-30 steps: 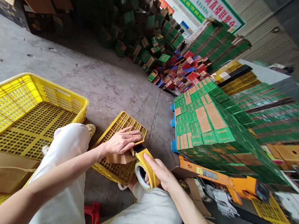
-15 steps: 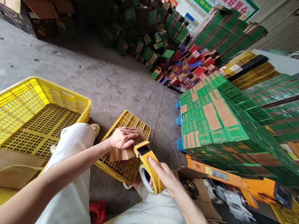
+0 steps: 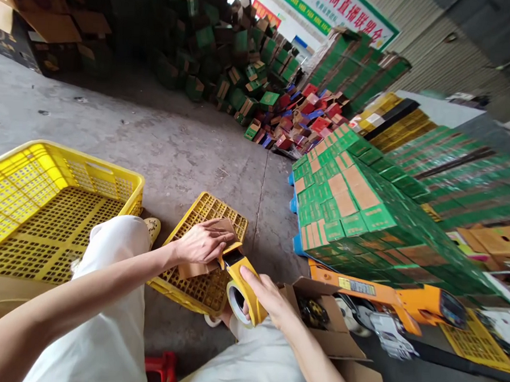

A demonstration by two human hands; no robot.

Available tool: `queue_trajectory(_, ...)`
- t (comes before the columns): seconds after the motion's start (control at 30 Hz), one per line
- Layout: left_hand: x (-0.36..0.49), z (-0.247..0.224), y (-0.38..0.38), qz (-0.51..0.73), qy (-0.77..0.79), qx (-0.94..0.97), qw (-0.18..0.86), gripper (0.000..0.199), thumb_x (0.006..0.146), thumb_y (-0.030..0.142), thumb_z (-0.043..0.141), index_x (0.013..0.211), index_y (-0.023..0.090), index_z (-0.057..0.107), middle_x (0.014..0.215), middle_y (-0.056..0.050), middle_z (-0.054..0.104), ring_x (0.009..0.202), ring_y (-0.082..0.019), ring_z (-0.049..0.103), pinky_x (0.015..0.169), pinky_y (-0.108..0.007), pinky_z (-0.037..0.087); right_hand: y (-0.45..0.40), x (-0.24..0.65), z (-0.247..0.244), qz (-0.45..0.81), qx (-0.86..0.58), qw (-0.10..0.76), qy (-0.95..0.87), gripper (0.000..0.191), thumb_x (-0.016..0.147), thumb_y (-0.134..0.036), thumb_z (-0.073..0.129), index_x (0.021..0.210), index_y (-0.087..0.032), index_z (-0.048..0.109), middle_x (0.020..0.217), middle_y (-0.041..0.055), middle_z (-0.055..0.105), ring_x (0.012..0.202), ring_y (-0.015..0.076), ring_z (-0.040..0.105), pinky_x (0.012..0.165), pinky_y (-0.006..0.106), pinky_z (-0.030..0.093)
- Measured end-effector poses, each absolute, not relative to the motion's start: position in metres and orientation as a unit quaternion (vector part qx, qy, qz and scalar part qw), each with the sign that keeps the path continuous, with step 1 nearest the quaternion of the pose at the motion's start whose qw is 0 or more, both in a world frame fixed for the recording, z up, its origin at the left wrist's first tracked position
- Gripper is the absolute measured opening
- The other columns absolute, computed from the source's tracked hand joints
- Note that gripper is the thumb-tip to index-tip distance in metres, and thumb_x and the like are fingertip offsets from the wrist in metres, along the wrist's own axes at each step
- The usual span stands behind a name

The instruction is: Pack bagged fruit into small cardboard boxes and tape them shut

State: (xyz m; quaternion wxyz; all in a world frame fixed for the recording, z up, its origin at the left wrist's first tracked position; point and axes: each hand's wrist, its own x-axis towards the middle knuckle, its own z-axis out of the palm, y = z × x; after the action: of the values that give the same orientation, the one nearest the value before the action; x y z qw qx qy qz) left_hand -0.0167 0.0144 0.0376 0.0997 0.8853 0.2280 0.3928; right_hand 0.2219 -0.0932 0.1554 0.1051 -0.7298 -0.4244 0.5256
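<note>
My left hand [image 3: 204,242] rests on a small brown cardboard box [image 3: 193,269], fingers stretched across its top and partly hiding it. The box sits on an upturned yellow plastic crate [image 3: 207,208] between my knees. In my right hand [image 3: 261,294] is a yellow tape dispenser [image 3: 249,296], gripped by its body with the tape roll [image 3: 235,299] hanging on the near side. The dispenser's head is at the right end of the box, close to my left fingertips. Whether tape touches the cardboard I cannot tell.
A large yellow basket [image 3: 129,179] stands at my left. On the right are a pallet load of green boxes [image 3: 356,219], an orange pallet-jack-like machine [image 3: 420,302] and an open carton [image 3: 342,326]. A red stool [image 3: 166,369] shows below. Loose boxes [image 3: 301,119] lie heaped ahead.
The view has turned slightly right, so the surroundings sit farther left. My left fingers and the dispenser's head are closer together over the box.
</note>
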Motion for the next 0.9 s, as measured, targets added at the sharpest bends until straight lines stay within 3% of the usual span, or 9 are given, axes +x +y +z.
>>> queue_trajectory(0.13,-0.015,0.036,0.012,0.379,0.181,0.896,0.14,0.052,0.117,0.036,0.036,0.156,0.016,0.063,0.149,-0.014,0.074,0.14,-0.025,0.07,0.123,-0.037,0.053,-0.094,0.223,0.15,0.535,-0.722,0.098,-0.428,0.072,0.093,-0.088,0.058,0.076,-0.019,0.068,0.05,0.0074,0.068,0.042,0.018,0.064,0.045,0.025,0.053)
queue_trajectory(0.3,-0.011,0.006,0.021,0.418,0.158,0.89,0.092,0.06,0.114,0.051,0.042,0.154,0.015,0.066,0.143,-0.018,0.076,0.136,-0.028,0.073,0.12,-0.042,0.056,-0.1,0.224,0.144,0.553,-0.714,0.113,-0.413,0.073,0.09,-0.092,0.058,0.078,-0.02,0.066,0.053,0.0071,0.069,0.043,0.0183,0.065,0.045,0.026,0.053)
queue_trajectory(0.57,-0.01,0.001,0.026,0.43,0.175,0.882,0.077,0.058,0.114,0.049,0.038,0.143,0.014,0.075,0.138,-0.018,0.079,0.13,-0.028,0.077,0.115,-0.042,0.061,-0.125,0.239,0.149,0.566,-0.717,0.134,-0.384,0.058,0.096,-0.079,0.064,0.087,-0.022,0.069,0.057,0.0053,0.072,0.048,0.0192,0.068,0.05,0.027,0.056)
queue_trajectory(0.73,-0.012,0.0,0.026,0.422,0.192,0.881,0.097,0.055,0.113,0.044,0.039,0.146,0.017,0.073,0.14,-0.016,0.078,0.131,-0.028,0.076,0.116,-0.044,0.06,-0.131,0.243,0.141,0.576,-0.705,0.145,-0.388,0.059,0.097,-0.078,0.064,0.088,-0.02,0.07,0.059,0.0059,0.074,0.051,0.0189,0.071,0.054,0.026,0.059)
queue_trajectory(0.9,-0.01,0.014,0.019,0.413,0.21,0.88,0.1,0.053,0.115,0.044,0.039,0.144,0.017,0.074,0.138,-0.016,0.079,0.128,-0.027,0.078,0.113,-0.043,0.062,-0.13,0.242,0.13,0.57,-0.703,0.153,-0.398,0.061,0.096,-0.079,0.065,0.088,-0.018,0.07,0.057,0.0072,0.073,0.048,0.0191,0.07,0.05,0.025,0.057)
